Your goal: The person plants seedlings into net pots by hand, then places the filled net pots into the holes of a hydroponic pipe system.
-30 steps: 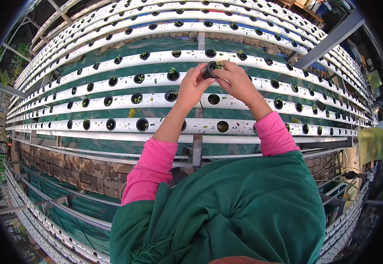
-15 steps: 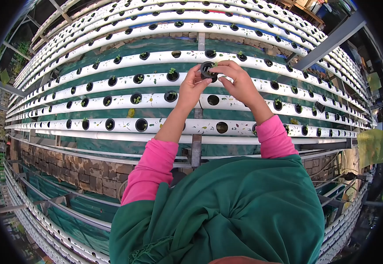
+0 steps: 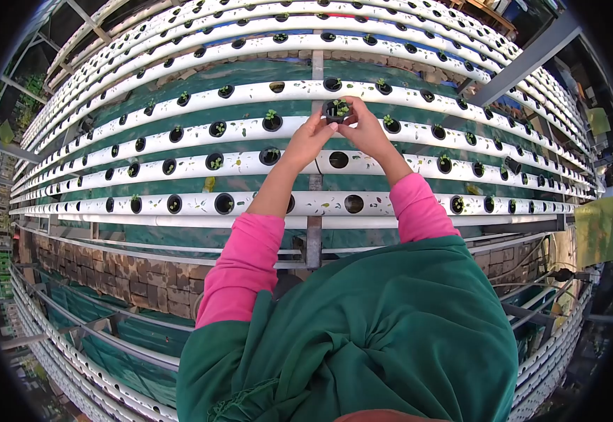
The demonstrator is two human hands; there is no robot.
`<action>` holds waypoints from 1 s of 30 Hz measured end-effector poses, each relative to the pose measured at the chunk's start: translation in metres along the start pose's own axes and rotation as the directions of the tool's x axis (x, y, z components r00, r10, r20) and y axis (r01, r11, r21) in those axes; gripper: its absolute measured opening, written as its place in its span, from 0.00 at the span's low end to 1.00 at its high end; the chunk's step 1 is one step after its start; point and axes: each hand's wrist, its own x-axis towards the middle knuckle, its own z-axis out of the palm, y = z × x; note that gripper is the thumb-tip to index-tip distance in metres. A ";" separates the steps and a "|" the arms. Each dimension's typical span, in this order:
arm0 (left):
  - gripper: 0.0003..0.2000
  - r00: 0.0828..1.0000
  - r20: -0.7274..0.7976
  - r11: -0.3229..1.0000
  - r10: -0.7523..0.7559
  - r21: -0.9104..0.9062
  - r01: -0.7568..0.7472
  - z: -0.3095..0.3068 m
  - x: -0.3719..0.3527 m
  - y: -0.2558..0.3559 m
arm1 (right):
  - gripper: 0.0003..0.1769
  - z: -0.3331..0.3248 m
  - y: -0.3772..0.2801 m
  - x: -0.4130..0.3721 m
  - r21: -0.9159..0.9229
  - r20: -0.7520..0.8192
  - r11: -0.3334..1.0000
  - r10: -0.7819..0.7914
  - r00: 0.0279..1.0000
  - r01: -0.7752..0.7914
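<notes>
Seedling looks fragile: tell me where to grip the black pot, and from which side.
Pinch the black pot by its round rim from both sides, as the left hand and right hand do; the seedling rises from its open top.

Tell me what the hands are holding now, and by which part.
A small round black plastic pot with a green seedling in it, pinched by its opposite sides between the fingertips of the left hand and the right hand.
</notes>
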 end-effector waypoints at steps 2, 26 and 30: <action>0.30 0.998 -0.058 0.992 -0.038 0.120 0.045 -0.002 0.004 -0.009 | 0.32 0.003 0.013 0.003 0.030 -0.037 1.000 -0.004 0.999 0.005; 0.21 0.889 -0.453 0.987 -0.067 0.101 0.126 -0.115 -0.033 -0.030 | 0.30 0.078 -0.022 0.017 -0.546 -0.245 0.837 -0.128 0.961 -0.028; 0.22 0.896 -0.429 0.987 -0.113 0.051 0.149 -0.125 -0.037 -0.028 | 0.30 0.127 -0.018 0.040 -0.550 -0.068 0.835 -0.049 0.997 0.004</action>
